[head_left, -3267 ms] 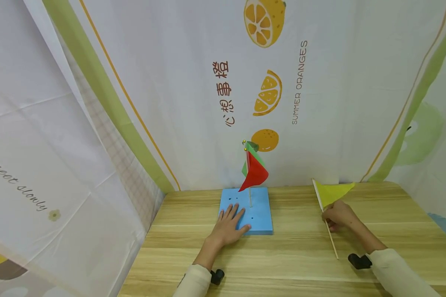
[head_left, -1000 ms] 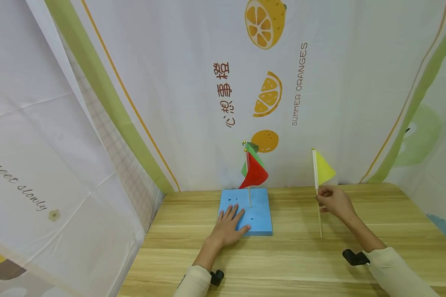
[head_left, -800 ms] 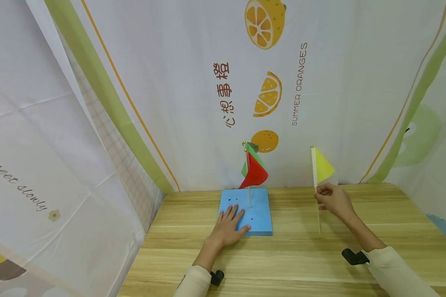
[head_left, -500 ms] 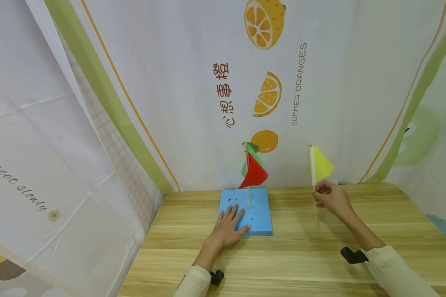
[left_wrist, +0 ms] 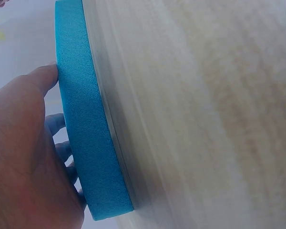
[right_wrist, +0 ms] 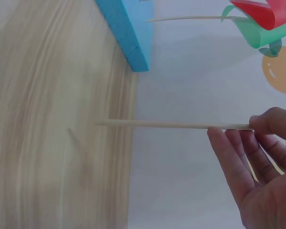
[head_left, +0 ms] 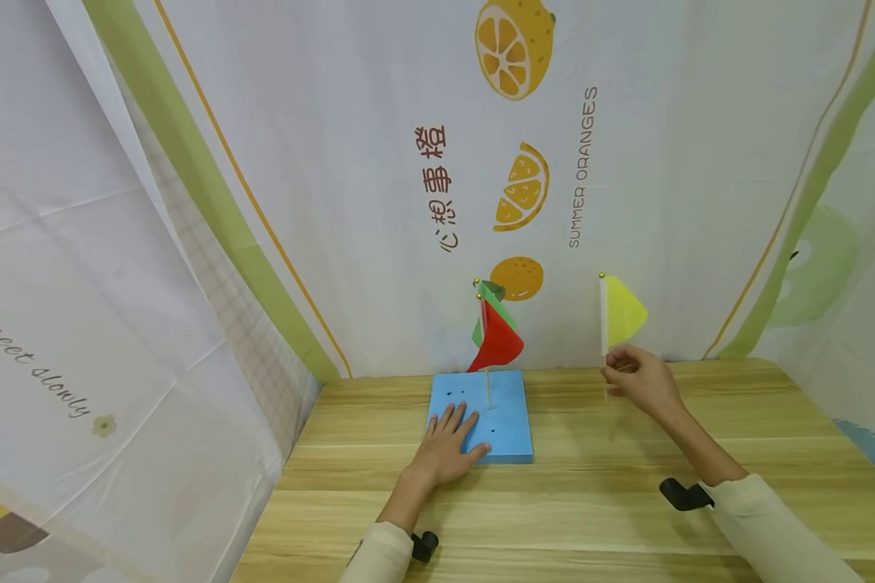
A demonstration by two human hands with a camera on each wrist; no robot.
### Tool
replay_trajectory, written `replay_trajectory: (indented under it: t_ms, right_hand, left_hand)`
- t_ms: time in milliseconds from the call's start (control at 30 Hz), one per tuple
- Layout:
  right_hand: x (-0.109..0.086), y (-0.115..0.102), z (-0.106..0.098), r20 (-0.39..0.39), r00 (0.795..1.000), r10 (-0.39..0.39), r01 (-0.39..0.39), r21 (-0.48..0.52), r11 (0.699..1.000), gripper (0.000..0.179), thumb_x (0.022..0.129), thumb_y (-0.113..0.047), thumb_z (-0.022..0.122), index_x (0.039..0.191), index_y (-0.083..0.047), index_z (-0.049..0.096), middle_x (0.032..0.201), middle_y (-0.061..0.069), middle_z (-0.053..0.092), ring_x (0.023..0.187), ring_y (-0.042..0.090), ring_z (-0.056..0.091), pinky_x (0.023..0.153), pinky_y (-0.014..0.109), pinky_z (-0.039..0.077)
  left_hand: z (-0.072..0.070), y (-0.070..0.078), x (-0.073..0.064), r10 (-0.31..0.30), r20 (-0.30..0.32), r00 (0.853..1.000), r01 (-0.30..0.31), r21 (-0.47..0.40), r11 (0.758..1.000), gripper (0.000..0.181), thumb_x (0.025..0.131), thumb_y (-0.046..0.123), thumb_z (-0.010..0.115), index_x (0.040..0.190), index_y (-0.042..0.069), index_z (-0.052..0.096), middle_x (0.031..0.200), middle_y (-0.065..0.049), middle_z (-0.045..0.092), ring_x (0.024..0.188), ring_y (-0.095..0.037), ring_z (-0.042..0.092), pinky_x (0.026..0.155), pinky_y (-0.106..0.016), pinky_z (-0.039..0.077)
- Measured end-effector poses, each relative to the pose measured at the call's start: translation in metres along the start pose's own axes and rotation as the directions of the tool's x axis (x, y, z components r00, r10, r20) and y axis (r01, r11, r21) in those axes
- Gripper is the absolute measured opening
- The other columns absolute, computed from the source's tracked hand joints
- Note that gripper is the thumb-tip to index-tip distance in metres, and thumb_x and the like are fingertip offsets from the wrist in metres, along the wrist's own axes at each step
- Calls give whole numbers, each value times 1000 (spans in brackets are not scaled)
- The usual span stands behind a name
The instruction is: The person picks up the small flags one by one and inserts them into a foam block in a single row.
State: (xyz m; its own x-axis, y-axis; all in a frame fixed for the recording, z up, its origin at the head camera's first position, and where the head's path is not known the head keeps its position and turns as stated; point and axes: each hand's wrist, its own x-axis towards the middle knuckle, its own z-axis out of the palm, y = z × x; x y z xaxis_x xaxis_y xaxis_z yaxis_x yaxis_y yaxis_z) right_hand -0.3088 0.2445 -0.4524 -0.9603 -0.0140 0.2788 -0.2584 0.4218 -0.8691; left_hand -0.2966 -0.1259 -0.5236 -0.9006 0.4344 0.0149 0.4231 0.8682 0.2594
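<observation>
My left hand (head_left: 446, 453) rests with spread, straight fingers on a blue foam block (head_left: 510, 441) lying on the table. Small holes show in the block's top. A red flag (head_left: 499, 340) stands upright in it on a thin stick, and a green flag (head_left: 510, 312) is partly hidden behind the red one. To the right, my right hand (head_left: 645, 385) pinches the wooden stick of a yellow flag (head_left: 623, 312), held upright. In the right wrist view the lower end of the stick (right_wrist: 167, 125) hangs above the table, apart from the block.
A wooden table (head_left: 569, 518) lies under both hands. Behind it hangs a white curtain (head_left: 364, 243) printed with oranges, close to the table's back edge. A black wrist mount (head_left: 684, 494) sits at the right sleeve, and another mount (head_left: 426, 547) at the left.
The yellow flag, tilted and low at first, is now upright and raised. My right hand has drifted left and up with it. The left hand stays on the block.
</observation>
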Motion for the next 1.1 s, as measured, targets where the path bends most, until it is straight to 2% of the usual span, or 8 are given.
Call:
replay_trajectory:
  t_ms: [200,400,667,733,900,1100]
  right_hand:
    - [4,-7,5,-19,999,-32,32,5,999,22,95,-15,65,107,4,62,102,22,65,86,26,71,70,33,62]
    - [7,-12,9,-20,999,-38,38,20,999,24,95,-14,65,109,5,62,103,22,65,82,12,70,71,33,62]
    - [9,-21,17,-16,999,-46,47,34,998,24,95,-18,65,109,2,63,105,21,66,80,2,67,72,35,62]
    - [9,-23,20,-13,999,-48,48,43,998,23,95,-18,66,108,1,63,105,20,66,80,4,68,72,33,62]
    - [11,-28,26,-17,998,-64,65,64,996,22,94,-20,68,105,-2,63,103,19,67,89,25,71,70,32,62]
    - [13,-37,34,3,998,-65,64,84,994,24,92,-21,70,105,-2,64,102,18,66,83,13,70,73,37,62]
  left_hand:
    - [-1,1,-1,-2,2,1000,2,3,1000,73,98,64,38,156,20,30,165,-8,18,153,-32,13,122,-57,15]
    - [-1,0,0,0,2,1000,0,8,1000,72,98,63,38,156,21,30,165,-8,18,153,-32,13,122,-57,15]
    - [-1,1,-1,0,5,1000,0,6,1000,73,98,64,37,156,21,29,165,-8,17,153,-32,13,122,-57,15]
    - [-2,1,-2,-1,5,1000,1,4,1000,73,98,64,38,156,21,29,165,-8,18,153,-32,13,122,-58,15]
    - [-3,2,-2,-5,6,1000,5,4,1000,73,98,64,38,156,21,30,165,-8,18,153,-33,13,122,-58,16]
    - [-2,2,-2,-5,4,1000,5,18,1000,73,98,65,37,156,21,29,165,-7,18,153,-32,13,122,-57,16]
